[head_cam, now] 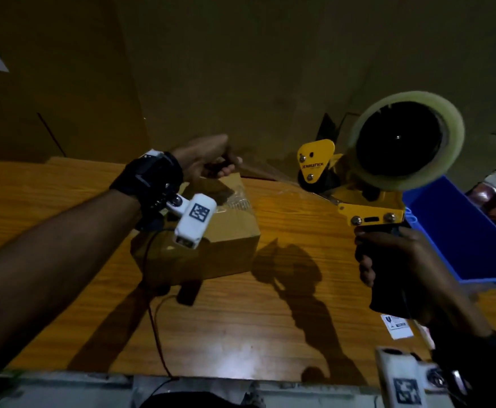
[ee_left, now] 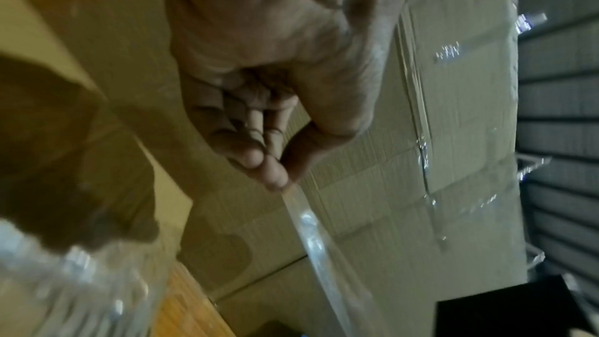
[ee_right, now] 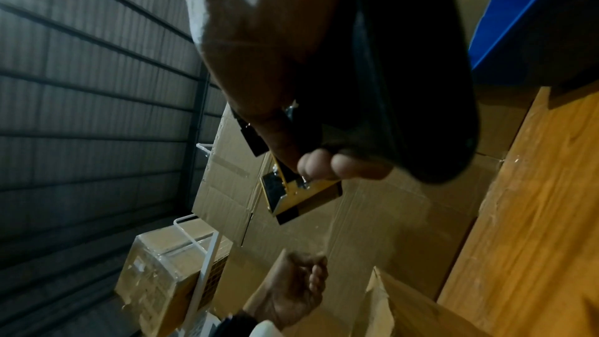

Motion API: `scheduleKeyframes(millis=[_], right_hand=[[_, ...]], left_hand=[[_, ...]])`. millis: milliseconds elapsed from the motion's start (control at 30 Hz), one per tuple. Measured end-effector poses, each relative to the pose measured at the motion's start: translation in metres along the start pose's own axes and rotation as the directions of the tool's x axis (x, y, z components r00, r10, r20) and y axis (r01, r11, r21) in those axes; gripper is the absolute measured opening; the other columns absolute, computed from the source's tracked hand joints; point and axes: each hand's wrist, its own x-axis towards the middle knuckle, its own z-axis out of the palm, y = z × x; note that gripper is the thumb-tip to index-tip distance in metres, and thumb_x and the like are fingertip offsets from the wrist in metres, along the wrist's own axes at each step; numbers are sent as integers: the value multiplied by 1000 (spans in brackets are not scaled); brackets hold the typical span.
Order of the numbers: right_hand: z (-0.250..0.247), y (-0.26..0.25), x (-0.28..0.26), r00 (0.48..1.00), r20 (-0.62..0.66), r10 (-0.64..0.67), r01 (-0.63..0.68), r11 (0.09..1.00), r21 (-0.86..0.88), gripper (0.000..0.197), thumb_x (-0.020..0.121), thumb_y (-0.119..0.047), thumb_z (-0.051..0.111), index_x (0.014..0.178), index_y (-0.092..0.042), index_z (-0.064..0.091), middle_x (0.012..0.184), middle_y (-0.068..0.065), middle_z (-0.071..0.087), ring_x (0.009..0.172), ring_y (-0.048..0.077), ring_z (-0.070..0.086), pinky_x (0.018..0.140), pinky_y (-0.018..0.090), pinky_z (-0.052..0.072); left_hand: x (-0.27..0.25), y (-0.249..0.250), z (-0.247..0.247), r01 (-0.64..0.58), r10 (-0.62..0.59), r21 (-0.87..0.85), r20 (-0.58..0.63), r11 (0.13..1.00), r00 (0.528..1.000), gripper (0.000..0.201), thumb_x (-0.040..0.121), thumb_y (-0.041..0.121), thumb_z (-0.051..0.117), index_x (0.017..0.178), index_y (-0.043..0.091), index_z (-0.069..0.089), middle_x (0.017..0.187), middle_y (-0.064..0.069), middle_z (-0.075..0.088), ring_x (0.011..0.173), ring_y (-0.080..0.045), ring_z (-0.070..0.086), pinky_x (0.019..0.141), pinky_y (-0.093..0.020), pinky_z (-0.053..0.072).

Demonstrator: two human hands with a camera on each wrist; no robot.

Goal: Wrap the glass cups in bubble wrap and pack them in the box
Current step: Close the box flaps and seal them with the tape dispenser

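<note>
The cardboard box (head_cam: 211,231) sits on the wood-grain tabletop (head_cam: 285,304), flaps down (cups unseen, presumably packed); sealing remains. Above the box, the left hand (head_cam: 208,160) pinches glossy clear tape (ee_left: 311,227); right of the box, the right hand (head_cam: 393,260) grips the yellow tape dispenser (head_cam: 373,187).

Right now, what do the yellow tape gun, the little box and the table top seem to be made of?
Tape gun: looks like yellow painted metal, with shiny bolts and a dark grip that the right hand holds.
Tape: clear glossy film, pinched by the left hand.
Box: matt brown cardboard.
Table: wood-grain top, slightly glossy; solid wood or laminate, I cannot tell.
</note>
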Motion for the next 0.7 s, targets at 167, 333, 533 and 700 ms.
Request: scheduleKeyframes(millis=[167, 333, 533, 700], right_hand=[[17, 16, -13, 997, -68, 44, -44, 999, 8, 12, 86, -13, 60, 94, -4, 62, 65, 10, 52, 54, 20, 49, 53, 34, 36], [49, 39, -21, 993, -118, -18, 11, 998, -54, 6, 92, -1, 56, 87, 0, 59, 60, 7, 49, 54, 21, 44, 50, 33, 32], [75, 57, -19, 984, -155, -87, 56, 979, -195, 13, 93, -9, 58, 92, 4, 58, 60, 1, 53, 54, 16, 48, 52, 32, 38], [88, 64, -13, 974, -184, -132, 84, 966, -244, 15, 93, -12, 60, 89, 3, 58, 59, 3, 51, 52, 14, 49, 50, 24, 41]], left_hand=[[33, 12, -21, -106, 135, 234, -111, 966, 985, 7, 86, 6, 63, 84, 6, 70, 53, 4, 64, 49, -9, 54, 42, -16, 42], [64, 16, -28, -108, 70, 435, 101, 894, 992, 14, 95, 16, 64, 97, 5, 71, 79, -7, 64, 65, -16, 56, 57, -22, 48], [88, 8, -36, -202, 117, 570, 182, 796, 976, 40, 90, 25, 74, 100, -13, 68, 86, -22, 66, 73, -26, 62, 69, -34, 51], [97, 3, -37, -248, 174, 556, 184, 793, 967, 26, 88, 22, 76, 72, 4, 66, 67, -10, 63, 47, -7, 60, 48, -19, 52]])
